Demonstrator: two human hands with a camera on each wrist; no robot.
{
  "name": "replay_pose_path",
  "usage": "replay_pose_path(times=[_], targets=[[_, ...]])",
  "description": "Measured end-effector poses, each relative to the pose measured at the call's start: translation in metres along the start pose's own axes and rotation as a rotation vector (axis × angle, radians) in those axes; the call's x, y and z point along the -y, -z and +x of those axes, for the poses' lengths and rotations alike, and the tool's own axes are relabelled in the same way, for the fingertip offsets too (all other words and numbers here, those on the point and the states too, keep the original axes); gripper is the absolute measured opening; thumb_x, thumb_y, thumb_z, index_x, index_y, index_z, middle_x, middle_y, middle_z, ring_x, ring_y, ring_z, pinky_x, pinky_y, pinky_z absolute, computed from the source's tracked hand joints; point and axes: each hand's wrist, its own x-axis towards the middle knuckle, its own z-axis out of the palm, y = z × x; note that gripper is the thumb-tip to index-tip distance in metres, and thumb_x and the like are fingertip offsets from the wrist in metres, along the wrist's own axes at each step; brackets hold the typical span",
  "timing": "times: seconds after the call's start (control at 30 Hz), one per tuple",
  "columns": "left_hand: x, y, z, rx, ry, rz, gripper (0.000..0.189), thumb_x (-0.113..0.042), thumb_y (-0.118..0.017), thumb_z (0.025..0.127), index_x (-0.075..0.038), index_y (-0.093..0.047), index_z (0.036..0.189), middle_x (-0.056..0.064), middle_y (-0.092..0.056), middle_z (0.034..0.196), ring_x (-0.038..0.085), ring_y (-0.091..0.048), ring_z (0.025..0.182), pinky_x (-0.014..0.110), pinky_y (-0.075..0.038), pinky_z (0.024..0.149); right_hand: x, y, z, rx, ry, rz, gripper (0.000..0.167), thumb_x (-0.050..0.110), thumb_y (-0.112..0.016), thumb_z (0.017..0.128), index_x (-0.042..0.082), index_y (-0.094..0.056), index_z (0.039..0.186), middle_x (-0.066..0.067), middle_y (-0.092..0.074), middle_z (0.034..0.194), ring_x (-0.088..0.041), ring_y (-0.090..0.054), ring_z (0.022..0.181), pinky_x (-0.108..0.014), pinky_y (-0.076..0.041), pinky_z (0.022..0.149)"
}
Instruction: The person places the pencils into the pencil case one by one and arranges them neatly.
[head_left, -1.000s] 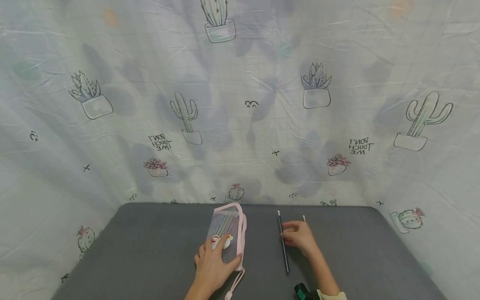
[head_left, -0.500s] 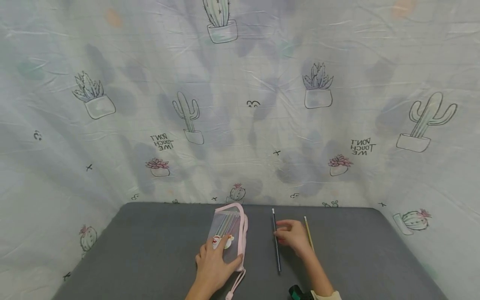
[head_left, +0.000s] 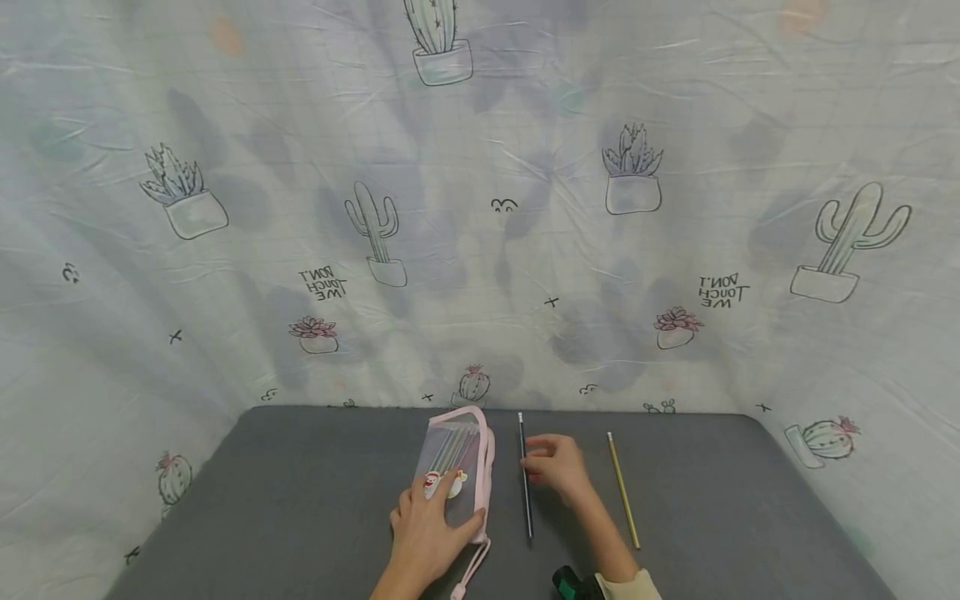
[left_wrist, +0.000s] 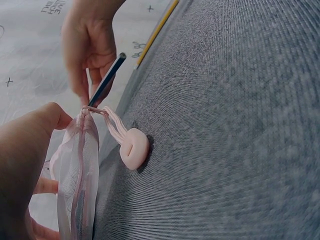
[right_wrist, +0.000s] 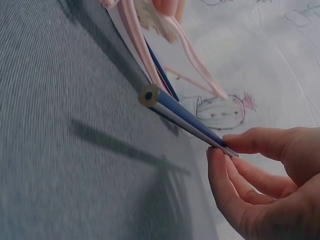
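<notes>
My left hand [head_left: 426, 533] rests its spread fingers on the see-through, pink-edged pencil case [head_left: 448, 452], the thumb along its zip side. Several pencils show inside it, and stickers lie near the fingers. To the right, my right hand [head_left: 558, 465] pinches a dark blue striped pencil [head_left: 526, 504] between thumb and fingertips, its white eraser end pointing away. The right wrist view shows the pencil's [right_wrist: 182, 116] unsharpened end raised above its shadow. From the left wrist view, the case [left_wrist: 80, 175] appears edge-on, with the same pencil [left_wrist: 108, 76] beyond its corner.
A yellow pencil [head_left: 623, 492] lies on the grey cloth-covered table [head_left: 322, 483], right of my right hand. The case's pink wrist strap [head_left: 471, 571] trails toward the near edge. Behind the table hangs a pale curtain [head_left: 495, 250] printed with cacti.
My right hand has carried the blue pencil leftward, closer to the case. The yellow pencil, earlier mostly hidden behind that arm, now shows in full. My left hand has stayed put.
</notes>
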Motion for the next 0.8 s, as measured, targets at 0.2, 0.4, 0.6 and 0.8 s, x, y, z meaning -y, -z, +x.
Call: replay_pose_path(times=[0.2, 0.4, 0.6, 0.8], targets=[[0.001, -0.001, 0.000, -0.014, -0.005, -0.002, 0.076, -0.063, -0.076, 0.082, -0.021, -0.062, 0.145, 0.029, -0.051, 0.138, 0.052, -0.050, 0.123, 0.073, -0.040, 0.094, 0.003, -0.014, 0.003, 0.016, 0.001, 0.036, 0.035, -0.013, -0.074, 0.084, -0.017, -0.068, 0.118, -0.025, -0.075, 0.095, -0.025, -0.075, 0.075, -0.040, -0.064, 0.067], [-0.001, 0.000, 0.001, 0.002, 0.012, 0.000, 0.077, -0.063, -0.077, 0.083, -0.021, -0.062, 0.145, 0.030, -0.051, 0.139, 0.052, -0.050, 0.124, 0.074, -0.039, 0.096, 0.005, -0.025, 0.006, 0.037, 0.024, 0.067, 0.036, -0.012, -0.074, 0.085, -0.019, -0.067, 0.119, -0.028, -0.075, 0.098, -0.025, -0.075, 0.076, -0.040, -0.064, 0.068], [-0.002, 0.002, 0.002, 0.014, 0.015, 0.007, 0.078, -0.063, -0.077, 0.083, -0.019, -0.061, 0.145, 0.031, -0.051, 0.138, 0.054, -0.050, 0.123, 0.076, -0.039, 0.095, 0.008, -0.034, 0.010, 0.044, -0.003, 0.089, 0.036, -0.011, -0.073, 0.086, -0.019, -0.066, 0.120, -0.026, -0.074, 0.098, -0.024, -0.075, 0.078, -0.039, -0.064, 0.068], [-0.003, 0.003, 0.002, 0.018, 0.013, -0.002, 0.078, -0.063, -0.077, 0.083, -0.019, -0.061, 0.146, 0.031, -0.051, 0.139, 0.054, -0.050, 0.124, 0.075, -0.039, 0.095, 0.009, -0.041, 0.015, 0.059, -0.019, 0.107, 0.035, -0.010, -0.073, 0.087, -0.019, -0.066, 0.120, -0.026, -0.073, 0.099, -0.024, -0.075, 0.077, -0.038, -0.064, 0.067]])
